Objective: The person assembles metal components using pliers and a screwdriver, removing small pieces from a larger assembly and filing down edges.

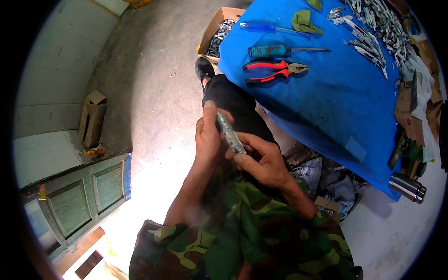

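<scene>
Slim grey piece [228, 133] held over black trousers [233, 95], left hand [208, 135] gripping its eleven-o'clock end, right hand [267, 162] its five-o'clock end; judged a two-handed working step, next move probably calling for steady grip, pliers [290, 68] untouched at one o'clock.

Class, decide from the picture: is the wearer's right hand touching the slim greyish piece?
Touching. The head view shows the right hand holding the slim greyish piece at its lower end, with the thumb pressed there.
</scene>
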{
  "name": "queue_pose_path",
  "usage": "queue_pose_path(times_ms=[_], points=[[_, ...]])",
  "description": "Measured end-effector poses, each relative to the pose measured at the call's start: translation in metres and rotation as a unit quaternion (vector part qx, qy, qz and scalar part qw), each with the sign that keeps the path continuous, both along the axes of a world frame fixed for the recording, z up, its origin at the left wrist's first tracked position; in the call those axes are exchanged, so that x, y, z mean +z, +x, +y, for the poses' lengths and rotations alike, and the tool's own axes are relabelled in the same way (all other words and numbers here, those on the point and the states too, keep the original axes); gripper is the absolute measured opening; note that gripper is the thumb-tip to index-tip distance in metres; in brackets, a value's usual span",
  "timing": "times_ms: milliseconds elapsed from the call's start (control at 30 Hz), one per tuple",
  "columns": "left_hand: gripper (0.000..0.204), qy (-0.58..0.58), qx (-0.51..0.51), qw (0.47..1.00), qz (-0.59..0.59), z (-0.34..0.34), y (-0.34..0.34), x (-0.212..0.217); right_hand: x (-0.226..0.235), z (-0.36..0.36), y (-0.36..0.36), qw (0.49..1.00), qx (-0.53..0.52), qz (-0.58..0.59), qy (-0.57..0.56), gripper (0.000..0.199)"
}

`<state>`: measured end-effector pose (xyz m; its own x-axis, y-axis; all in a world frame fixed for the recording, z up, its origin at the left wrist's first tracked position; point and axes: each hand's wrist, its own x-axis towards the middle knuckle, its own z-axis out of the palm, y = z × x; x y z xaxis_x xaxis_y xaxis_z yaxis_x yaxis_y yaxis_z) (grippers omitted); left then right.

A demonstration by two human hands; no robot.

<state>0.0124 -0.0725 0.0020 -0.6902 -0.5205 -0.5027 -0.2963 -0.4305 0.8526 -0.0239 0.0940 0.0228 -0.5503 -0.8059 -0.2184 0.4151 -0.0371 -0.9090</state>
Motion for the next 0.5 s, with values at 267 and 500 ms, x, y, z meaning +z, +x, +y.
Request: queue_pose_path(times_ms=[267,500], points=[[0.069,-0.012,0.004,1.0,0.008,0.0007,0.0021,-0.0088,-0.0026,0.0009,-0.0007,0.999,0.016,0.028,-0.01,0.046],[0.063,0.018,0.032,0.999,0.021,0.0001,0.0053,-0.0085,-0.0025,-0.0028,-0.0004,0.998,0.014,0.066,-0.01,0.04]])
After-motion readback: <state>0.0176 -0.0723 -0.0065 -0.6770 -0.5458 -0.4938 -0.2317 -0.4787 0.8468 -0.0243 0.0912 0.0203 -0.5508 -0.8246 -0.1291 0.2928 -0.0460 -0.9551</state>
